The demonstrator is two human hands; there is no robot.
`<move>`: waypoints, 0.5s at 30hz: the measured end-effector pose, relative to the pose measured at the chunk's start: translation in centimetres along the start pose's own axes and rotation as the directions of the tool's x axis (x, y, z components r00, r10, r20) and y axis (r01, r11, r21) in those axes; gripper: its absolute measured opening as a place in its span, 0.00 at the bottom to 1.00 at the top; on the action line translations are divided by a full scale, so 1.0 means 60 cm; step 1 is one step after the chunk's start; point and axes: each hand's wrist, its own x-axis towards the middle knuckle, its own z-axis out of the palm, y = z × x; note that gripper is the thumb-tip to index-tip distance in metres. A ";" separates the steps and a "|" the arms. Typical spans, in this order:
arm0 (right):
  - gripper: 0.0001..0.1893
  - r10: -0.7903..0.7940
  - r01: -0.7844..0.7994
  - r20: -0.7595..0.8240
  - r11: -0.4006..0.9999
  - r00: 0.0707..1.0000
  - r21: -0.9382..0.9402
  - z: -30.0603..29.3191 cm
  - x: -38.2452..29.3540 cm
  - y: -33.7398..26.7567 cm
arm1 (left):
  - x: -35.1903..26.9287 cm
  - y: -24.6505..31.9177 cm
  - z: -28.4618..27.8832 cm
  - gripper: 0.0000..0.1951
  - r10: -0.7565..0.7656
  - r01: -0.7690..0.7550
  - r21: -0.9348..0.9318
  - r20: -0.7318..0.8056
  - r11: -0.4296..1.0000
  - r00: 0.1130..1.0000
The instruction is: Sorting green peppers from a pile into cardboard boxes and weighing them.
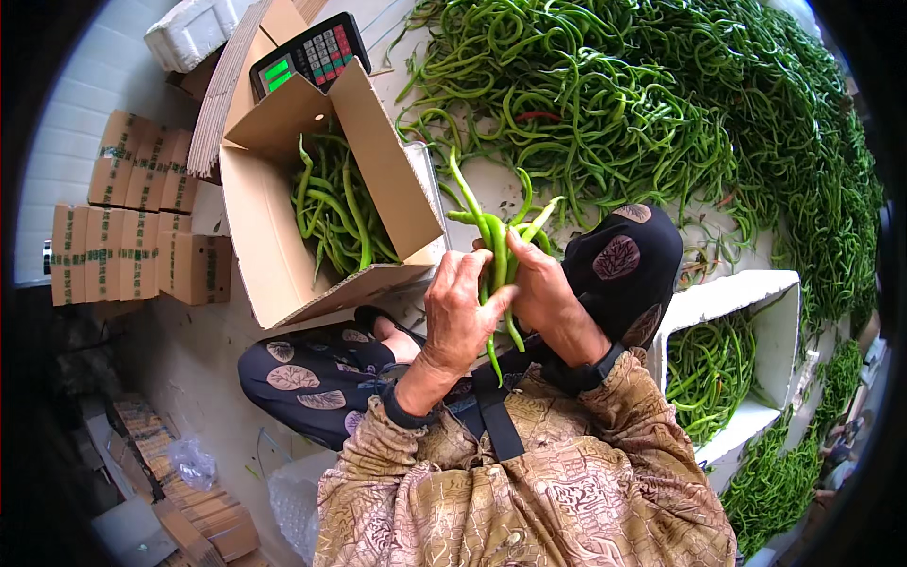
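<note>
A small bunch of long green chili peppers [499,259] is held between my two hands, above my crossed legs. My left hand [460,305] wraps the bunch from the left, its thumb across the lower part. On the right side, my right hand [545,290] grips the same peppers, thumb near their upper ends. Just left of my hands stands an open cardboard box [266,234], partly filled with green peppers [340,205]. Beyond the box is a digital scale's display and keypad [312,55], lit green. A large heap of green peppers [567,106] spreads over the floor ahead.
A white foam box [730,298] holding peppers is at my right. Taped cardboard boxes [120,248] are stacked at the left, and flattened cardboard [230,85] leans behind the open box. Another foam box [190,34] lies at the upper left. Clear plastic [193,464] is at the lower left.
</note>
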 end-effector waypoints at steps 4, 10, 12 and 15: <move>0.26 -0.081 0.082 -0.053 0.997 0.995 0.013 0.024 -0.004 -0.006 | 0.001 -0.010 -0.006 0.10 -0.365 0.396 -0.476 0.162 0.785 0.917; 0.27 -0.078 0.058 -0.106 0.981 0.991 -0.186 -0.021 0.010 0.011 | -0.016 -0.019 -0.030 0.09 -0.452 0.485 -0.832 0.336 0.268 0.826; 0.27 -0.096 0.011 -0.268 0.954 0.959 -0.301 -0.032 0.019 0.015 | -0.022 -0.011 -0.053 0.11 -0.485 0.458 -0.856 0.303 0.241 0.821; 0.22 -0.089 0.043 -0.280 0.985 0.956 -0.167 -0.028 0.015 0.008 | -0.017 0.006 -0.090 0.11 -0.438 0.405 -0.911 0.331 0.085 0.836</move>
